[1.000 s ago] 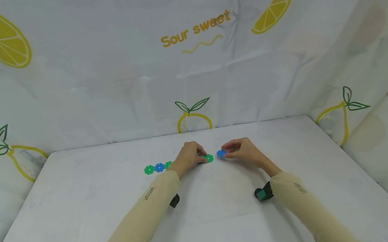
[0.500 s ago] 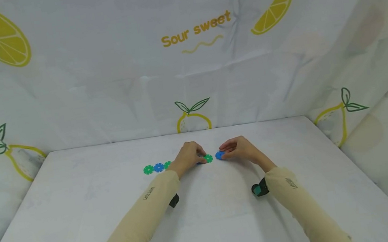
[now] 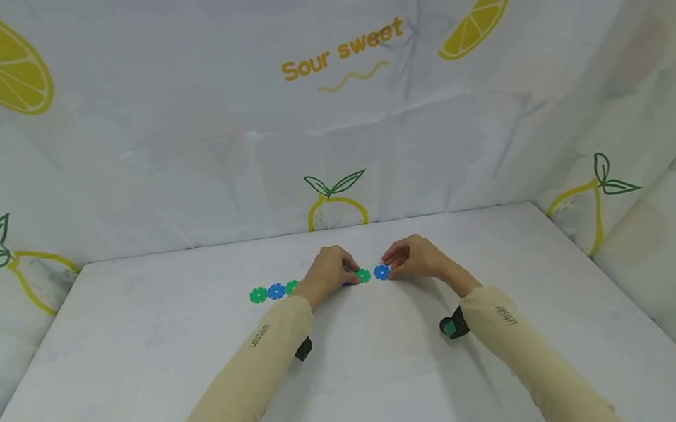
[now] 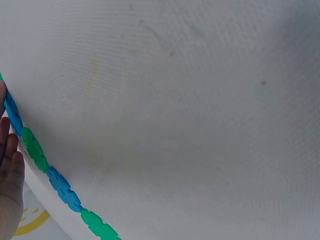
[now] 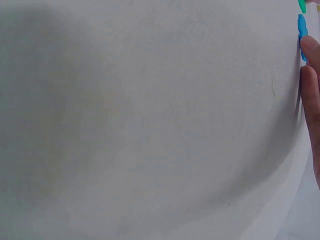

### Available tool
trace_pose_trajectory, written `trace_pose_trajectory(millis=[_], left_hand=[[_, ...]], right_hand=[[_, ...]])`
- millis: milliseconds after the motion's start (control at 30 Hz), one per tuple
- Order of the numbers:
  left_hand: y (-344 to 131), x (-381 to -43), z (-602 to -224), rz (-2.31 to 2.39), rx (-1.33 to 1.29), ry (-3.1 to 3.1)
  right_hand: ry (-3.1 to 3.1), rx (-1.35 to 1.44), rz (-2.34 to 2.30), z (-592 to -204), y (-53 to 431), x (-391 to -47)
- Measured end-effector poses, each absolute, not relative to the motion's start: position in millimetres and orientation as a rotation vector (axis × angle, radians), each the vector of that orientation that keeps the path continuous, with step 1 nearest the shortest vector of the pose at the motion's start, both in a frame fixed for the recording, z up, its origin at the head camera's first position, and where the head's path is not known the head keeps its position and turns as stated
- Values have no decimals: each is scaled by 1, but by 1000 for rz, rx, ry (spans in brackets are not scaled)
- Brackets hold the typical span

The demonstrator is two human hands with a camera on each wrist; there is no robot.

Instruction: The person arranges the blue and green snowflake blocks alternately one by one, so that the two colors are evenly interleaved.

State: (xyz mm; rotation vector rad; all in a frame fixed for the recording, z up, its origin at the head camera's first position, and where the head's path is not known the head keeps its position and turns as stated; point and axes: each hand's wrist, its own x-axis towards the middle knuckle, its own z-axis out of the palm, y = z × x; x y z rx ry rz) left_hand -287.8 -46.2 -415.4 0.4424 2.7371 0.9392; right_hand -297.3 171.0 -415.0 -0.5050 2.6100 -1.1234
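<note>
In the head view, several green and blue notched, snowflake-like discs lie in a row, green and blue by turns. At the left end are a green disc (image 3: 258, 295) and a blue disc (image 3: 276, 291). My left hand (image 3: 328, 271) covers the middle of the row and pinches it beside the rightmost green disc (image 3: 363, 275). My right hand (image 3: 419, 257) holds a separate blue disc (image 3: 381, 272) between thumb and fingers, a small gap to the right of that green one. The right wrist view shows my thumb (image 5: 310, 46) on this blue disc.
A white cloth covers the table (image 3: 358, 365). Behind it hangs a white curtain (image 3: 212, 178) with lemon prints, which also closes off the right side. A dark wrist camera (image 3: 453, 325) hangs below my right sleeve.
My right hand has moved slightly left with the blue disc, narrowing the gap to the green one, and its fingers have curled more. My left hand has stayed in place.
</note>
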Motion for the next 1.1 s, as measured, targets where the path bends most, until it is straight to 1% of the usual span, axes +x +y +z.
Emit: trace_pose_trajectory(millis=[233,467,800,1100], left_hand=[[-48,-287,-414,938,430,2740],[-51,-287,-414,890,434,2758],[-45,-291,-412,564,631,2811],[-47,-282,-415,531,737,2873]], right_hand=[[2583,-551,-1141,-416,164,-300],[2580,-524,-1130,-415,156,-301],[2596,-551,-1110,-417,158,-301],[2562,-509,-1137,-424,168,-300]])
